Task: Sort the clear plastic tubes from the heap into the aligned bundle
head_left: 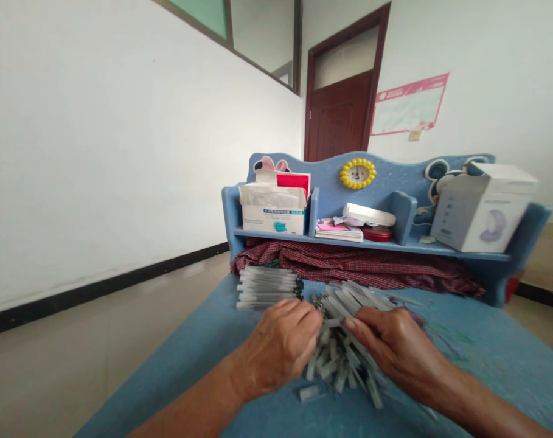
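As both grips, left hand and right hand, clamp one heap of plastic tubes at lower centre, one tidy bundle of tubes lies just beyond on the blue bed.

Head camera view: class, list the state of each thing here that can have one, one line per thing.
left hand: curled against the heap
right hand: fingers on the tubes
loose plastic tubes: heaped, crossing
aligned plastic tubes: lying side by side
face-mask box: open
door: shut
checked cloth: crumpled
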`<state>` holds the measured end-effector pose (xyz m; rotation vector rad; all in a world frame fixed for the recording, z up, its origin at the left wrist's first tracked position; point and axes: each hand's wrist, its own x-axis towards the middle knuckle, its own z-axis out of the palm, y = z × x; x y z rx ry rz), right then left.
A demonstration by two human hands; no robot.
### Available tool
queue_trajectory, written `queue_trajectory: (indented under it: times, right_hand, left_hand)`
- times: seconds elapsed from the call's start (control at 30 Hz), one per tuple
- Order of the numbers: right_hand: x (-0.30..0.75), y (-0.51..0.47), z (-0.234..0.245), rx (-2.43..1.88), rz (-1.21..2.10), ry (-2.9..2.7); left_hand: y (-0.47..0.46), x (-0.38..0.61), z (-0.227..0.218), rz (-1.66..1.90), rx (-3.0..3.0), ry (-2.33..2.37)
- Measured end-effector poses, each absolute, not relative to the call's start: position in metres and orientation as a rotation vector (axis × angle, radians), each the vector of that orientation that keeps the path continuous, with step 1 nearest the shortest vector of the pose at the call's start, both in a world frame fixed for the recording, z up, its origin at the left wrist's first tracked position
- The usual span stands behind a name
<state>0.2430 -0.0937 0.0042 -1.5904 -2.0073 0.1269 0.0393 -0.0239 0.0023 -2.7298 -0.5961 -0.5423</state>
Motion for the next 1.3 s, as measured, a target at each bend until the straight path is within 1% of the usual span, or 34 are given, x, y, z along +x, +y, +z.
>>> queue_trajectory:
  times: [0.23, 0.3, 0.4, 0.53, 0.67, 0.87, 1.03, 1.1, 1.23, 1.3]
  right_hand:
    - [0.249, -0.102, -0.001, -1.403, 0.756, -1.796]
    - [0.252, -0.103, -0.003, -1.394, 0.878, -1.727]
    - [0.255, -0.103, -0.005, -1.356, 0.967, -1.662]
    - [0.26, -0.1, -0.007, -1.313, 1.016, -1.612]
    - [0.267, -0.099, -0.01, -1.262, 1.033, -1.66]
    - [0.275, -0.099, -0.007, -1.195, 1.125, -1.699]
    - [0.278, -0.097, -0.007, -1.298, 0.941, -1.795]
    - [0.277, -0.097, -0.006, -1.319, 0.917, -1.805]
    - [0.276, -0.096, -0.004, -1.26, 1.077, -1.706]
    - [0.276, -0.096, -0.003, -1.242, 1.073, -1.695]
  left_hand:
    - [-0.034, 0.042, -0.003, -0.706, -2.809, -0.409]
    - [-0.036, 0.043, -0.004, -0.726, -2.822, -0.393]
    - [-0.038, 0.046, -0.007, -0.747, -2.875, -0.408]
    - [-0.038, 0.049, -0.014, -0.813, -2.868, -0.463]
    - [-0.037, 0.05, -0.019, -0.922, -2.852, -0.412]
    - [-0.038, 0.048, -0.012, -0.79, -2.974, -0.408]
    - [-0.037, 0.048, -0.014, -0.792, -2.93, -0.441]
    - [-0.037, 0.049, -0.015, -0.786, -2.926, -0.451]
    - [-0.036, 0.05, -0.015, -0.781, -2.935, -0.473]
    - [-0.036, 0.05, -0.014, -0.792, -2.946, -0.494]
